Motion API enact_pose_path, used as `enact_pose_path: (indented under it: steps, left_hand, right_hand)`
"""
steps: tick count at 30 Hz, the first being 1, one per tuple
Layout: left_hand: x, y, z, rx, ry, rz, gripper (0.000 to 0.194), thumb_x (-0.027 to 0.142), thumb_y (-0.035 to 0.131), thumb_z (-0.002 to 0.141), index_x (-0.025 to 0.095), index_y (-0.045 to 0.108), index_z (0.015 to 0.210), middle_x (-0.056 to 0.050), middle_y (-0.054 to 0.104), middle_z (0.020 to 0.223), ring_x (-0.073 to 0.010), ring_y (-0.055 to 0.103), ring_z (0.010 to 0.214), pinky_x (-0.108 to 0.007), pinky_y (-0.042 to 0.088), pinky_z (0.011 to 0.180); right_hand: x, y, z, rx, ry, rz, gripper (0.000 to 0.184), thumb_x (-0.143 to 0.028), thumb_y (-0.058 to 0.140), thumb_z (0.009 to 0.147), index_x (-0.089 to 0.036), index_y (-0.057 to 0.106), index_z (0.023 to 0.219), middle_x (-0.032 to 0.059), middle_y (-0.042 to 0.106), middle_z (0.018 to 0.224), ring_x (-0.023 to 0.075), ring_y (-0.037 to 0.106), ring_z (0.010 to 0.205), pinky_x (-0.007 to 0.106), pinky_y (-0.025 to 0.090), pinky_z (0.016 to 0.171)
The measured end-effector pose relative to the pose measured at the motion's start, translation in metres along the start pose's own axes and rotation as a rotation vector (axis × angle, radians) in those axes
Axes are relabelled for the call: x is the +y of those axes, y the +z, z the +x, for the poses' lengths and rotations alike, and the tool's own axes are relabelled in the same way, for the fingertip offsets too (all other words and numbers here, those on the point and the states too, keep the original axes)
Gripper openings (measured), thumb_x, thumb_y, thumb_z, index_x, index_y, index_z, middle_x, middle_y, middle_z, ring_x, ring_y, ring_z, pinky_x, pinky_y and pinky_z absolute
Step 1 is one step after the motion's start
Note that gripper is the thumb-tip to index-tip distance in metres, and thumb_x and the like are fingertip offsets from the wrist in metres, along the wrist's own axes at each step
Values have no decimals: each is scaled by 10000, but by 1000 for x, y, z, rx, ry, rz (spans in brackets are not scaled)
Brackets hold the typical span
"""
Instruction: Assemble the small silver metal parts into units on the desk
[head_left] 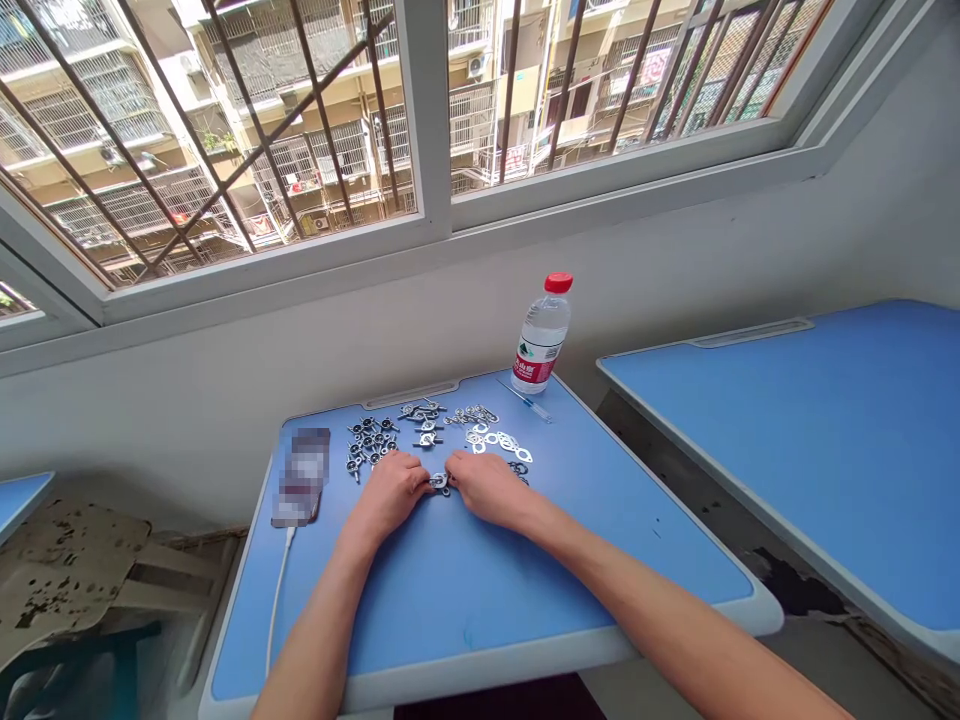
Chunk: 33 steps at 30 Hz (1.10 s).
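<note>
Both hands meet at mid-desk. The left hand (386, 490) and right hand (484, 488) are curled inward, fingers bent, wrists low, closing on one aluminium ring-pull tab (439, 481) between them. Whether either hand truly pinches it is hidden by the fingers. Step in hand, by the look of it: close work on this single tab, apart from the rest. Any next move calls for fingertip precision, since the pieces are small and lie close.

Loose tabs spread just beyond the hands, on the blue school desk (480, 668). Rough counts, as they overlap: about fifteen in the dark-centred cluster (371, 440) upper left of the hands; about seven in a smaller group (424, 422) above them; about six in a row (472, 414) to its right; about six linked in a pale chain (499, 441) just above the right hand. One or two more sit half-hidden by that hand.

Farther out, one each: a blurred phone (301, 477) at the desk's left side, its white cable (277, 600) running down over the edge; a red-capped water bottle (541, 335) at the far corner; a slim clear tube (526, 402) beside it — kind unclear. A second blue desk (780, 450) stands at right, below a barred window (427, 120).
</note>
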<state>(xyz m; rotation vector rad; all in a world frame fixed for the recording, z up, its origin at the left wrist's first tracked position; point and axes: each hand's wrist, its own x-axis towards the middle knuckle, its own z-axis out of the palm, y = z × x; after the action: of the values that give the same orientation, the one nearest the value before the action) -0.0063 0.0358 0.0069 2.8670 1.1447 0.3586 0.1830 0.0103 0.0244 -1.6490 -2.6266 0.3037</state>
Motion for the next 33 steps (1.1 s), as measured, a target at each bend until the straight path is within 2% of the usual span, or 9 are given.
enact_pose_path:
  steps: [6,13,19,22,24,27,33]
  left_hand:
    - [4,-2,0,-14,-6,25,180,238,650,887,167,674,724,-28,648,697,-173,590,711,-274,389,698]
    - [6,-11,-1,-55,-168,-204,119,209,670,859,186,682,744,-1,690,736,-151,603,718,-230,373,650]
    - [11,-14,0,16,-254,-252,163,225,650,851,188,664,693,9,680,706,-142,585,685,-229,346,627]
    - [14,-13,0,46,-275,-256,180,195,644,840,180,646,661,9,665,674,-133,569,654,-226,334,616]
    - [16,-13,0,46,-271,-254,185,177,637,837,179,640,652,9,660,665,-130,560,642,-225,323,609]
    - [17,-12,0,31,-264,-262,193,175,638,832,176,632,639,13,645,644,-124,541,623,-225,301,590]
    - [17,-13,0,-35,-282,-338,206,175,609,824,174,629,619,32,608,591,-112,505,587,-220,296,570]
  right_hand:
    - [1,1,0,2,0,12,185,-109,458,915,-135,641,918,121,665,958,219,622,795,290,295,591]
    - [4,2,1,41,5,69,186,-152,429,949,-153,612,981,97,664,996,205,615,804,285,322,610]
    - [6,-2,-4,185,-28,308,186,-156,540,851,-174,614,1021,71,674,996,204,608,863,284,389,703]
    - [5,-1,-5,164,-48,279,266,-290,646,826,-171,616,1063,88,658,1028,229,611,862,300,399,698]
    - [5,1,-4,139,-31,248,260,-347,636,856,-178,631,1054,86,659,1007,233,617,852,299,391,683]
    - [7,2,-1,123,2,260,182,-316,574,914,-207,659,1032,63,678,972,223,625,871,283,376,685]
    - [8,-4,-2,81,-29,234,108,-278,611,888,-206,671,943,50,680,924,205,621,848,265,335,654]
